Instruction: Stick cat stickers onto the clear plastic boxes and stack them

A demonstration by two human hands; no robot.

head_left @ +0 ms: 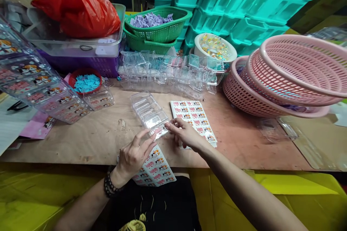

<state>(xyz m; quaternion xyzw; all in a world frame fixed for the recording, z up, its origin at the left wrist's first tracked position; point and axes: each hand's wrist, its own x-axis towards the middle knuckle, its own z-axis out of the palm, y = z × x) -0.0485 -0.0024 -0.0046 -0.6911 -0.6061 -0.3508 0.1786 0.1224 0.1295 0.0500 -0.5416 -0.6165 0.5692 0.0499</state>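
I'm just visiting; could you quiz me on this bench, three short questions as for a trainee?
1. What do the left hand and right hand both touch?
A) a pink basket
B) a clear plastic tray
C) a red bag

2. True or false: the red bowl holds purple pieces.

3. Which wrist wears the dark bracelet?

Key:
1. B
2. False; they are blue pieces
3. The left

Single head-worn view, facing forward, down onto worktable (pixel 89 140).
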